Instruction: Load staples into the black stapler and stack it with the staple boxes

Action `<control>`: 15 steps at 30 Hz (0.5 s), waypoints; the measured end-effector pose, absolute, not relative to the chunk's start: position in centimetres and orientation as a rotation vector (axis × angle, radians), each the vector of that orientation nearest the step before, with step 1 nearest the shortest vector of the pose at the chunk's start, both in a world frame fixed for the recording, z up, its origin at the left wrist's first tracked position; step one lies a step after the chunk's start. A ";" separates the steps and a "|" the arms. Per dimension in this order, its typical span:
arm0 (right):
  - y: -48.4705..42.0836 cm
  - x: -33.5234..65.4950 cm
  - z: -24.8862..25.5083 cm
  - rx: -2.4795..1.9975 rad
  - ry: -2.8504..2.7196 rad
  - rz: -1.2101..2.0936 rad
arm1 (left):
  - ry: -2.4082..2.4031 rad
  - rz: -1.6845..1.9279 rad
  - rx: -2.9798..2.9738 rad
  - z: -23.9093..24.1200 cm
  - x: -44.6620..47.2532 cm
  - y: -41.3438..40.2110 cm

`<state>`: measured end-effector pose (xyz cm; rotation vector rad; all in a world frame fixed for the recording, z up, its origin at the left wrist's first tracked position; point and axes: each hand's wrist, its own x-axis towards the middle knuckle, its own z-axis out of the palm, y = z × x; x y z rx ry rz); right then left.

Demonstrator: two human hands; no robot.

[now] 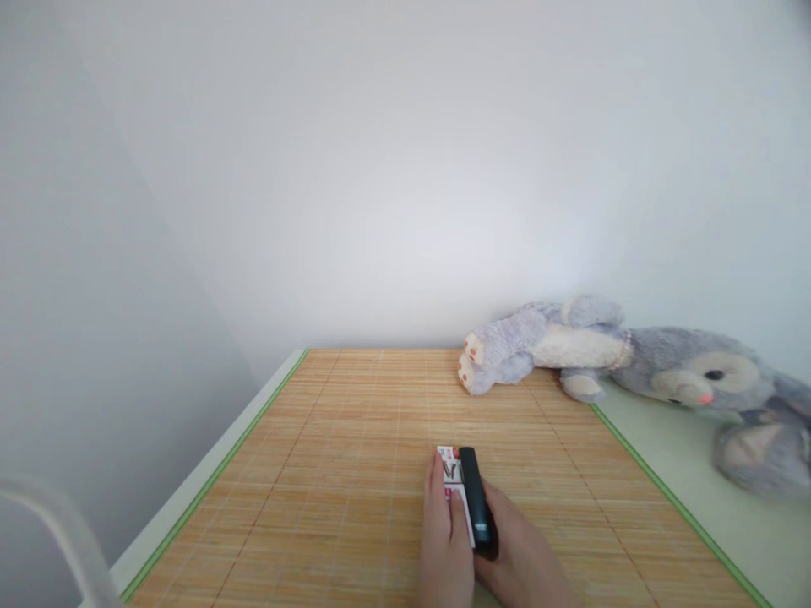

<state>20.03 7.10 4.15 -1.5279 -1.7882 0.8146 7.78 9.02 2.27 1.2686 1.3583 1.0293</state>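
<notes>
Low over the bamboo mat, near the bottom middle of the view, my two hands are close together. My left hand [444,540] is closed on white printed packs [450,466], its thumb lying across the near part; a small picture and red print show on the far part. Right beside these packs, on their right, is a black stapler [475,498], lengthwise and pointing away from me. My right hand [516,549] wraps round the stapler's right side and near end. The fingers under the stapler and packs are hidden.
A bamboo mat [355,439] with green edging covers much of the white surface. A grey and cream plush toy [576,346] lies on its side along the wall at the right. A pale curved bar [63,532] stands at the lower left.
</notes>
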 end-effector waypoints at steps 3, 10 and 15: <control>6.8 23.2 4.3 -1.592 -1.761 0.780 | 1.299 1.060 1.283 2.5 10.9 9.1; 6.5 31.8 5.9 -1.736 -1.718 0.754 | 1.204 1.108 1.240 2.5 20.9 9.0; 5.9 35.3 6.5 -1.739 -1.700 0.784 | 1.153 1.071 1.258 2.1 24.2 8.8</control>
